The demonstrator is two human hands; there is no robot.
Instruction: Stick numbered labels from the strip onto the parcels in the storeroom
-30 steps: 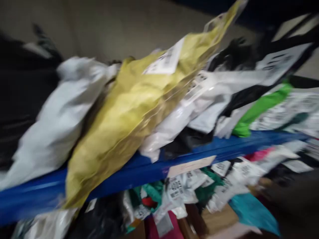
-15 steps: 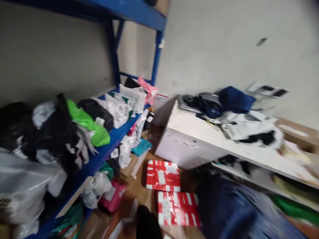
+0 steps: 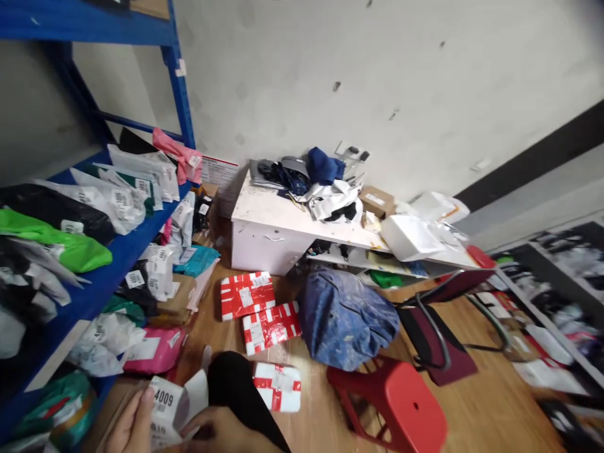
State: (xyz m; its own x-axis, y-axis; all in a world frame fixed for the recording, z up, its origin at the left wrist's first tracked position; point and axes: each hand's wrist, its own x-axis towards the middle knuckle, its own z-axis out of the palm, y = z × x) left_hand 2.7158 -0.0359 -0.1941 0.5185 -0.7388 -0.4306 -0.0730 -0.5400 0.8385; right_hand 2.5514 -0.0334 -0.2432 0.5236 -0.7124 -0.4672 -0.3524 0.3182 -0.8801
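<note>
At the bottom of the head view, my left hand point(image 3: 129, 423) grips a curled strip of white labels point(image 3: 165, 397). Its printing reads 4009, with another number partly covered below. My right hand point(image 3: 224, 433) has its fingers bent against the strip's right edge, apparently pinching it. Part of the strip hangs behind the hands, and the lower fingers of both are cut off by the frame. Just left of them lie a pink parcel point(image 3: 153, 352) and white plastic-wrapped parcels point(image 3: 106, 340) on the low level of the rack.
A blue shelf rack point(image 3: 127, 251) full of labelled bags runs along the left. Red-and-white taped boxes point(image 3: 248, 294) lie on the wooden floor. Beyond are a blue covered bundle point(image 3: 346, 318), a red stool point(image 3: 408, 402), a chair point(image 3: 443, 346) and a cluttered white desk point(image 3: 264, 214).
The view has swung right, bringing the stool, chair and far shelves into sight. Both my hands and the label strip now show at the bottom, where neither hand was clearly visible before.
</note>
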